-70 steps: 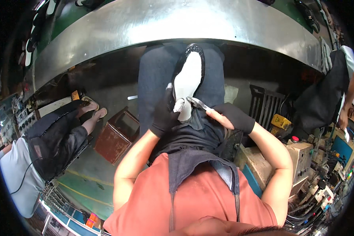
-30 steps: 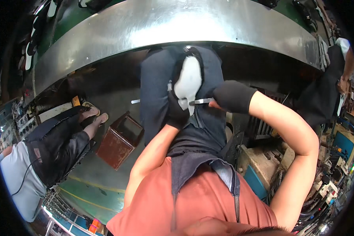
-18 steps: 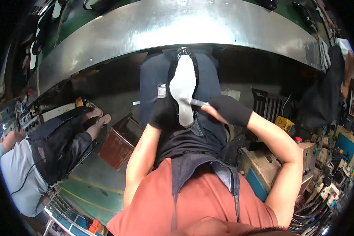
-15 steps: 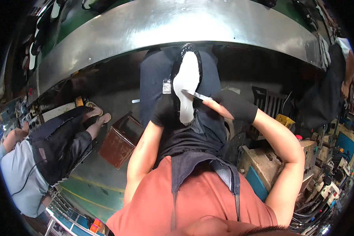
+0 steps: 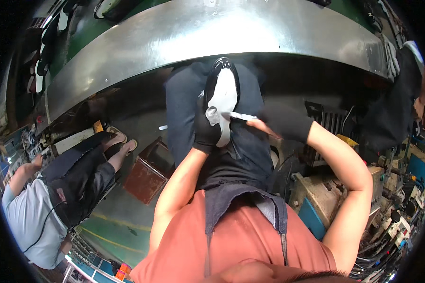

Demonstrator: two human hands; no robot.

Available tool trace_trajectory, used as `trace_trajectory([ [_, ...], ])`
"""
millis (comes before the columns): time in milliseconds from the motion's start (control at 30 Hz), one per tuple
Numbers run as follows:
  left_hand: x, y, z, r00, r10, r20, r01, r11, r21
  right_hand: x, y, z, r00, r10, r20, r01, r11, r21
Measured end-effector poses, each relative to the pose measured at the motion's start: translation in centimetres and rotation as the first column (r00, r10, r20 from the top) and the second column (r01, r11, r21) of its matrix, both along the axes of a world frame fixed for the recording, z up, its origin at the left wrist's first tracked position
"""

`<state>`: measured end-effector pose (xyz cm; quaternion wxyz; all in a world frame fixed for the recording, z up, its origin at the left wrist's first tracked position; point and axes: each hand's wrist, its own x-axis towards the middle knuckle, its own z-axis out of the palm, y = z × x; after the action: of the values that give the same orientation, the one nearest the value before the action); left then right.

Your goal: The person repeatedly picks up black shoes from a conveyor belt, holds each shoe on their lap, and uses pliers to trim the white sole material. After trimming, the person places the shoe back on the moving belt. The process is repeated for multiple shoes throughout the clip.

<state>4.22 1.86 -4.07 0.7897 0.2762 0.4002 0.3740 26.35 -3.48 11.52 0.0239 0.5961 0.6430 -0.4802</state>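
A black shoe (image 5: 225, 89) with a glossy toe lies upside down over my lap, toe pointing away from me, its white underside facing up. My left hand (image 5: 207, 132), in a dark glove, is closed round the shoe's heel half from the left. A greyish-white wrapped tip or scrap (image 5: 212, 116) shows at that hand's thumb, over the white underside. My right hand (image 5: 274, 123), dark-gloved with bare fingertips, pinches a slim, pale knife-like tool (image 5: 242, 116). Its darker tip meets or hovers just above the underside near the waist; contact I cannot tell.
A shiny metal bench edge (image 5: 212, 33) curves across ahead of my knees. To the left stand a brown box-like stool (image 5: 148, 177) and a seated person (image 5: 42, 203). On the right are a worn machine box (image 5: 323, 195), a dark slatted chair (image 5: 330, 118) and cables.
My left thumb side has come from beside the shoe onto its white underside. The shoe has tilted slightly. The tool's tip has moved a little right and toward me.
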Motion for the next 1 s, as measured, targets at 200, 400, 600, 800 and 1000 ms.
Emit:
trace_trajectory([
  [200, -1.1, 0.8, 3.2, 0.841, -0.268, -0.471, 0.505, 0.700, 0.505, -6.1, -0.6, 4.5, 0.987, 0.147, -0.058, -0.114, 0.920, 0.374],
  [400, -3.6, 2.8, 1.2, 0.726, -0.662, -0.185, 0.676, 0.641, 0.364, -1.3, -1.6, -2.3, 0.998, -0.042, -0.038, 0.050, 0.967, 0.250],
  [600, -0.8, 2.5, 8.9, 0.850, -0.440, 0.291, 0.520, 0.789, -0.328, -0.4, -1.6, -1.4, 0.933, -0.303, -0.196, 0.241, 0.927, -0.287],
  [800, 1.4, 1.7, 9.5, 0.916, -0.395, 0.065, 0.389, 0.839, -0.380, -2.1, -1.0, 0.1, 0.982, -0.173, -0.078, 0.183, 0.970, 0.158],
  [1000, 1.9, 1.0, 8.4, 0.908, -0.274, -0.317, 0.400, 0.793, 0.459, -4.0, -0.8, 2.9, 1.000, -0.007, -0.002, 0.006, 0.641, 0.767],
])
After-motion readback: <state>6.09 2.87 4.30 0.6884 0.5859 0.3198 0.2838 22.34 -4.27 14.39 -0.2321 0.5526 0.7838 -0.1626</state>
